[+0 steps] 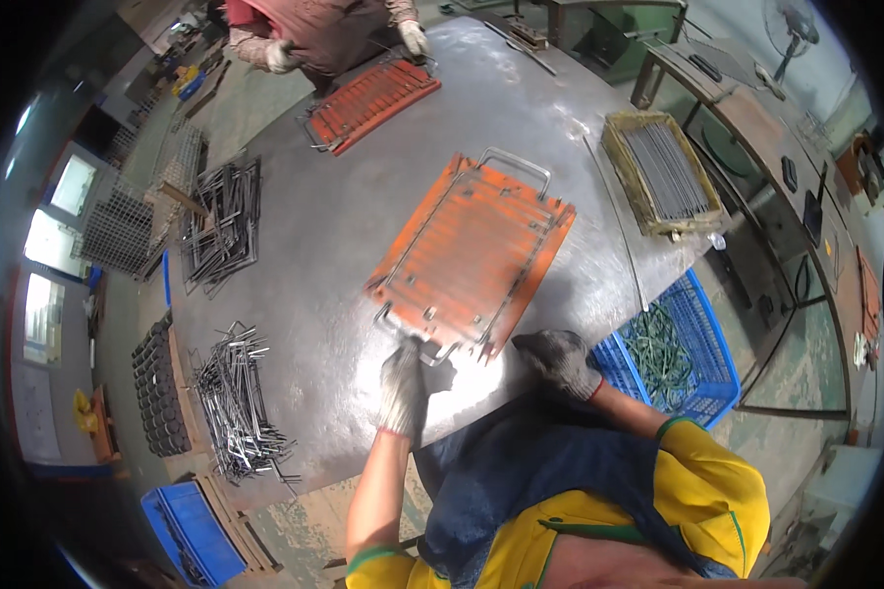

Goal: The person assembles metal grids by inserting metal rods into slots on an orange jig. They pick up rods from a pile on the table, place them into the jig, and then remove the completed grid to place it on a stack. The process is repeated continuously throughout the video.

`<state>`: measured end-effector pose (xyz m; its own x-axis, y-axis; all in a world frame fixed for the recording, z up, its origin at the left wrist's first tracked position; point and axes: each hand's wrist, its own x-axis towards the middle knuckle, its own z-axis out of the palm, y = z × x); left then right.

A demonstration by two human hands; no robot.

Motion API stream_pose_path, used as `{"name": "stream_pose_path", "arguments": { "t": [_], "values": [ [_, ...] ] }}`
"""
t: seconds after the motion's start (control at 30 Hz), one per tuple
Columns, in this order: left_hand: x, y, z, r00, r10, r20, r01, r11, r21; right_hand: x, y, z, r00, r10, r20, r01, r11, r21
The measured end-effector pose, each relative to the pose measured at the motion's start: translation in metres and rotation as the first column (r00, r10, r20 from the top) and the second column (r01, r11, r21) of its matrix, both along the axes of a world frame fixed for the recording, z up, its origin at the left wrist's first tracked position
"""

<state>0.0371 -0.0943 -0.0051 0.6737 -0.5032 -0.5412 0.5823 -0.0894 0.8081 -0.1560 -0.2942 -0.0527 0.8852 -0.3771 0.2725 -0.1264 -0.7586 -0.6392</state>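
Observation:
An orange metal jig plate (pixel 471 245) lies aslant in the middle of the steel table, with thin rods along its sides and a bent metal handle (pixel 518 165) at its far end. My left hand (pixel 401 393), in a pale work glove, is closed at the near end of the plate, round the bent wire handle (pixel 442 355) there. Right of the plate's near corner, my right hand (pixel 562 363) hovers by the table's front edge in a darker-looking glove. It is apart from the plate, and its fingers are too shadowed to read.
Across the table (pixel 304 226) a gloved person works at a second orange jig (pixel 375 103). Bent wire pieces (pixel 236 402) and rod frames (pixel 221 226) lie along the left edge. At right are a box of straight rods (pixel 663 172) and a blue basket (pixel 712 344) with green strands.

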Motion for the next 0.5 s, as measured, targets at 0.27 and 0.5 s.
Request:
{"name": "stream_pose_path", "arguments": {
  "t": [0.27,0.5],
  "values": [
    [0.023,-0.160,0.009,0.968,-0.170,0.182,0.193,0.975,-0.114,0.003,0.002,0.000,0.998,-0.014,0.062,0.014,1.000,-0.008],
    [0.056,-0.073,-0.009,-0.091,-0.348,0.933,-0.262,0.912,0.314,0.015,-0.007,0.000,0.999,0.041,-0.019,-0.043,0.991,-0.130]
  ]
}}
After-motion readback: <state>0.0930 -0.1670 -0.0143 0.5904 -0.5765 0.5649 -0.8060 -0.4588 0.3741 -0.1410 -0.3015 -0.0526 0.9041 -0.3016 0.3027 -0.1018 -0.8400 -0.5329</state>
